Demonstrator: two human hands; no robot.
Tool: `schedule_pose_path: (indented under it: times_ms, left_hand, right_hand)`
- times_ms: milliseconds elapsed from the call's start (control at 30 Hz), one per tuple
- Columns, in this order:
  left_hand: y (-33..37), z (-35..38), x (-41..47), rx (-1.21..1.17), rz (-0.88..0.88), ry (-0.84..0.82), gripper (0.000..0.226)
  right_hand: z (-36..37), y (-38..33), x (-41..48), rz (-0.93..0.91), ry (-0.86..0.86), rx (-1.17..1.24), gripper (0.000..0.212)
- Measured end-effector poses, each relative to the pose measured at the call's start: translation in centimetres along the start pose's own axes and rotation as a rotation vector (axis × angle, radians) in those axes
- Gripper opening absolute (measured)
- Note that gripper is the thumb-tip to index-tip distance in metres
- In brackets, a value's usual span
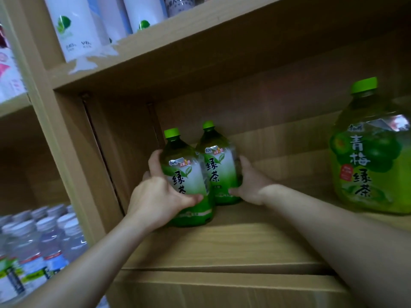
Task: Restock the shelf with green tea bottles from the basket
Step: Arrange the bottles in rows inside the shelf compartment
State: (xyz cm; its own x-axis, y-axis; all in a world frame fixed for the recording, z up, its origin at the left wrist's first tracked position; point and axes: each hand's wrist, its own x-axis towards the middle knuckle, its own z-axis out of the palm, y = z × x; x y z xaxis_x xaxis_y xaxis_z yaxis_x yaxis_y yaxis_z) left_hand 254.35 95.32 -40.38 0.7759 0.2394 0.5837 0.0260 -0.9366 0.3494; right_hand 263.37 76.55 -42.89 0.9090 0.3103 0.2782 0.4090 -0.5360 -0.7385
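Observation:
Two green tea bottles with green caps stand side by side deep in the wooden shelf (233,238) bay. My left hand (155,194) wraps the nearer left bottle (189,174) from its left side, thumb across the label. My right hand (251,185) presses against the right side of the farther right bottle (219,165), fingers under its lower edge. Both bottles are upright and touch each other. The basket is not in view.
A large green plum tea bottle (369,152) stands at the right of the same shelf. White bottles (75,25) fill the shelf above. Clear water bottles (40,238) crowd the lower left bay. A vertical shelf post (57,130) divides the bays.

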Motion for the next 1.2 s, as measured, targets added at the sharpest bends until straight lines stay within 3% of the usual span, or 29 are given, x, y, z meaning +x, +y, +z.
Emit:
schedule_pose_path:
  times_ms: [133,233,333,467,567,700,934,1000,1201]
  left_hand:
    - [-0.1,0.0,-0.5,-0.08,0.046,-0.013,0.123]
    - [-0.6,0.3,0.0,-0.16,-0.011,-0.03,0.122]
    - [-1.0,0.7,0.7,-0.384,-0.024,-0.113,0.122]
    - [-0.9,1.0,2.3,-0.603,-0.033,-0.241,0.118]
    - [-1.0,0.7,2.2,-0.377,0.07,-0.129,0.134]
    - [-1.3,-1.1,1.7,0.04,0.4,-0.067,0.115]
    - [-1.6,-0.9,2.4,0.22,0.403,-0.03,0.106]
    - [-1.2,-0.6,2.2,0.314,0.411,0.023,0.102]
    - [-0.9,-1.2,3.0,0.498,0.433,-0.025,0.096]
  right_hand:
    - [1.2,-0.5,-0.3,-0.049,-0.153,0.057,0.097]
    - [1.7,-1.8,-0.2,-0.082,-0.024,0.227,0.088]
    - [1.1,-2.5,-0.3,-0.114,-0.044,0.485,0.079]
    - [2.7,-3.0,-0.3,-0.166,-0.043,0.417,0.091]
    - [3.4,-3.5,0.3,-0.166,-0.019,0.375,0.096]
    - [4.2,-3.8,1.3,-0.185,-0.112,0.43,0.094]
    - [5.0,-3.8,2.2,-0.162,-0.25,0.483,0.069]
    - [5.3,-4.0,2.3,-0.132,-0.287,0.462,0.078]
    - [6.5,-4.5,2.1,-0.126,-0.114,0.252,0.072]
